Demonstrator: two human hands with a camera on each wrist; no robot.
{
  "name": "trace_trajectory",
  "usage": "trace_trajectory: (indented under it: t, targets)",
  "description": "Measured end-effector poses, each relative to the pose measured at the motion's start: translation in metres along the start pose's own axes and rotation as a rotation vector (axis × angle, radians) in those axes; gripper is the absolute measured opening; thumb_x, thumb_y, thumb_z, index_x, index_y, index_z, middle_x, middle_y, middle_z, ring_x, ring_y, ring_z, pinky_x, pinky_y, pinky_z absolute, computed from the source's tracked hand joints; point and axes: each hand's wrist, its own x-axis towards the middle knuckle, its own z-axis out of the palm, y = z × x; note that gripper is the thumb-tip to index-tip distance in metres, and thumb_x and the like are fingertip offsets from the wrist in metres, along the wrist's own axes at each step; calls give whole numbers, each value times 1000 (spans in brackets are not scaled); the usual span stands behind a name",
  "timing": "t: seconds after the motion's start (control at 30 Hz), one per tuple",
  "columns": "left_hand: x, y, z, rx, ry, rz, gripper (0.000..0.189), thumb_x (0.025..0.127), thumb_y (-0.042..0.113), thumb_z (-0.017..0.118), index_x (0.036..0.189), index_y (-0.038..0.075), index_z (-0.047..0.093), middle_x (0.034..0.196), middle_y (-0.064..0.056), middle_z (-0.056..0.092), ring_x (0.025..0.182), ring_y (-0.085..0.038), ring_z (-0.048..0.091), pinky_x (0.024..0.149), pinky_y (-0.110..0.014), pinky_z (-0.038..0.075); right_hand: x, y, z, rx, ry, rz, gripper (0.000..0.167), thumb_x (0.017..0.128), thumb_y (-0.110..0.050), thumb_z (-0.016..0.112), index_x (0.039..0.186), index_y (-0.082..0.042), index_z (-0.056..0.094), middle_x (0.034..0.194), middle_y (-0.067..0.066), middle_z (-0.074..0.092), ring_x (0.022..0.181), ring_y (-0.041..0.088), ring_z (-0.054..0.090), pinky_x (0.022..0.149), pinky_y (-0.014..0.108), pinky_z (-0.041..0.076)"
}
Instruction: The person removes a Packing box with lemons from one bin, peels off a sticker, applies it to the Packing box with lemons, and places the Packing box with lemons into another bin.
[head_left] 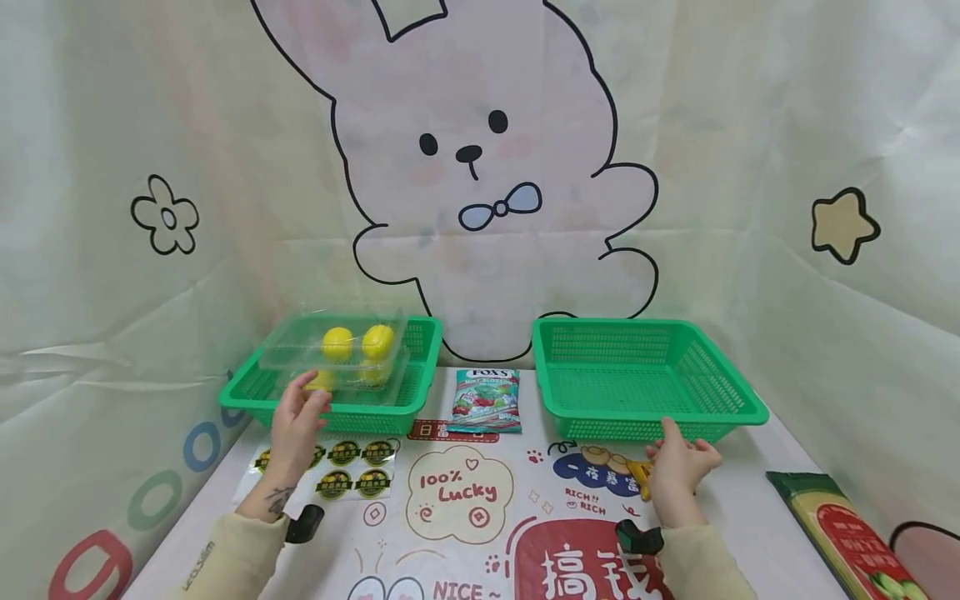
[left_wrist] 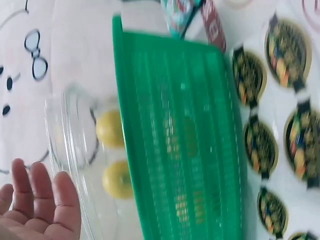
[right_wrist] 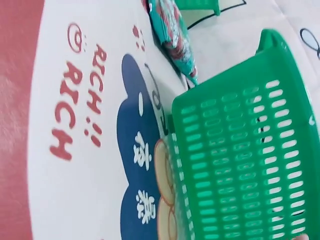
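Note:
My left hand hovers at the front of the left green basket, its fingers loosely spread and holding nothing. In that basket sits a clear plastic box with several yellow lemons inside and its lid raised. The left wrist view has the fingers beside the clear plastic, apart from it. In front of the right green basket, my right hand is held with loose fingers and nothing seen in them. A small yellow packet lies partly hidden behind it.
A sheet of round black-and-gold stickers lies before the left basket. Between the baskets rests a teal candy bag. At the right edge is a green-and-red packet. A printed cloth wall stands behind.

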Motion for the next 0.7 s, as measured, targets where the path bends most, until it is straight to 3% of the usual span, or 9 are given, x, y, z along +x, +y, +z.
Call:
trace_trajectory:
  t: [0.2, 0.27, 0.43, 0.6, 0.7]
  targets:
    - [36, -2, -29, -15, 181, -118, 48, 96, 38, 40, 135, 9, 40, 86, 8, 50, 70, 0, 52, 60, -18, 49, 12, 1, 4, 16, -38, 69, 70, 86, -25, 63, 132, -17, 10, 101, -1, 36, 62, 8, 50, 58, 20, 52]
    - [48, -4, -37, -6, 203, -153, 52, 96, 40, 40, 137, 8, 38, 87, 7, 49, 68, -1, 51, 58, -18, 49, 12, -1, 6, 48, -67, 60, 69, 90, -18, 57, 138, -15, 8, 106, -2, 33, 67, 10, 50, 62, 20, 53]
    - [73, -9, -54, 10, 226, -277, 63, 92, 47, 41, 140, 7, 33, 93, 1, 46, 69, -5, 48, 55, -19, 46, 16, -5, 12, 97, -102, 33, 53, 92, -9, 49, 133, -14, 16, 108, -1, 33, 73, 13, 48, 68, 23, 55]
    - [91, -16, -64, 14, 275, -420, 69, 88, 53, 45, 140, 10, 33, 124, -10, 43, 82, -10, 46, 58, -20, 47, 18, -5, 14, 122, -118, 19, 55, 92, -2, 45, 135, -12, 12, 111, 2, 33, 78, 14, 45, 73, 26, 55]
    - [98, -20, -68, -36, 290, -501, 73, 85, 55, 50, 141, 12, 32, 138, -7, 34, 92, -9, 41, 66, -24, 50, 20, -5, 14, 139, -125, 21, 55, 92, 0, 45, 134, -12, 12, 112, 3, 33, 79, 14, 45, 75, 27, 55]
